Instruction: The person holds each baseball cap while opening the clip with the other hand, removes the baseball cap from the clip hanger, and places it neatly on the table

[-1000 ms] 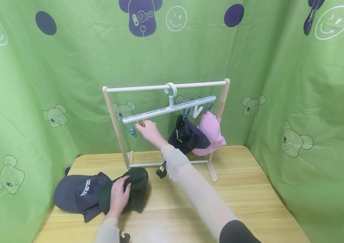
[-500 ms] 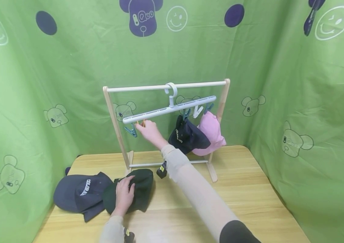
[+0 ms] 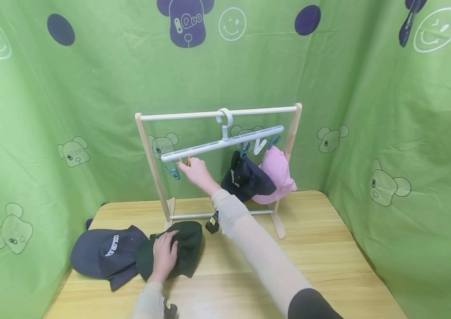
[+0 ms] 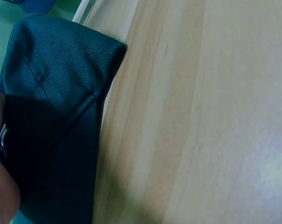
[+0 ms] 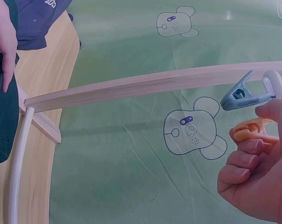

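My left hand (image 3: 165, 254) holds a dark green cap (image 3: 189, 243) low over the table, fingers bent on its crown. In the left wrist view the cap's ribbed cloth (image 4: 57, 70) shows, with only a bit of the hand at the left edge. Up at the hanger (image 3: 209, 147), my right hand (image 3: 199, 173) pinches an orange clothespin (image 5: 252, 128) near the bar's left end. A blue-green clothespin (image 5: 243, 95) hangs just beside it with nothing in it. A navy cap (image 3: 94, 254) with white lettering lies left of the green one, overlapping it in the head view.
The hanger hooks over a wooden rack (image 3: 265, 110). On its right side, clothespins hold a black cap (image 3: 245, 177) and a pink cap (image 3: 277, 168), with a white clothespin (image 3: 259, 146) between them. Green curtain (image 3: 102, 97) surrounds the wooden table (image 3: 313, 248).
My left hand has shifted slightly to the right, taking the dark green cap along, away from the navy cap. The right hand stays at the orange clothespin.
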The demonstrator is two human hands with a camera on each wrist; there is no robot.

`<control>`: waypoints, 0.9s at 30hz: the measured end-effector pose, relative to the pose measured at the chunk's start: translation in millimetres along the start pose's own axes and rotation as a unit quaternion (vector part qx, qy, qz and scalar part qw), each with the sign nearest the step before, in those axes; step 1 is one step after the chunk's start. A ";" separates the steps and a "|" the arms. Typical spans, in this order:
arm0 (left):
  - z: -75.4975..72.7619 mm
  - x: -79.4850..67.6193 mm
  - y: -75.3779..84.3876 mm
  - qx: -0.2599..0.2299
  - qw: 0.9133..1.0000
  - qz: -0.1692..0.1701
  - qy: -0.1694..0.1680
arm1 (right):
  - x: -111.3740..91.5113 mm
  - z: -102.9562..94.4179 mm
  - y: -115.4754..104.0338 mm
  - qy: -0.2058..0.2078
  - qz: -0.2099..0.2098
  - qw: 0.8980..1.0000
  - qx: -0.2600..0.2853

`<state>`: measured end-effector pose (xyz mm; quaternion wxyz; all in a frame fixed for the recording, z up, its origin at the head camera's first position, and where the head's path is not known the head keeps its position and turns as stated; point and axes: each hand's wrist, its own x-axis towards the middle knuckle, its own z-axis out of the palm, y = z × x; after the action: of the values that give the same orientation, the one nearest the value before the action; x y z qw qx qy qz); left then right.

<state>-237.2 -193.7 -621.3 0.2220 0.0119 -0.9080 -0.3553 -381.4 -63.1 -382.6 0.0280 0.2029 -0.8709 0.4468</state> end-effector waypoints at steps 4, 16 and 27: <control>-1.7 0.4 -0.2 -0.014 1.000 -0.001 0.008 | 0.2 -1.2 -0.3 -0.004 0.000 1.000 -0.001; -4.6 -2.2 5.1 -0.049 0.997 0.012 0.051 | 1.0 -5.1 -0.3 -0.009 -0.007 1.000 -0.025; -14.7 6.8 21.5 -0.071 0.994 0.033 0.079 | 1.3 -7.4 0.5 -0.010 -0.030 0.999 -0.032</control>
<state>-234.3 -188.2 -595.0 0.3048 -0.0062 -0.8599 -0.4095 -383.8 -57.4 -378.3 0.0391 0.2329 -0.8783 0.4158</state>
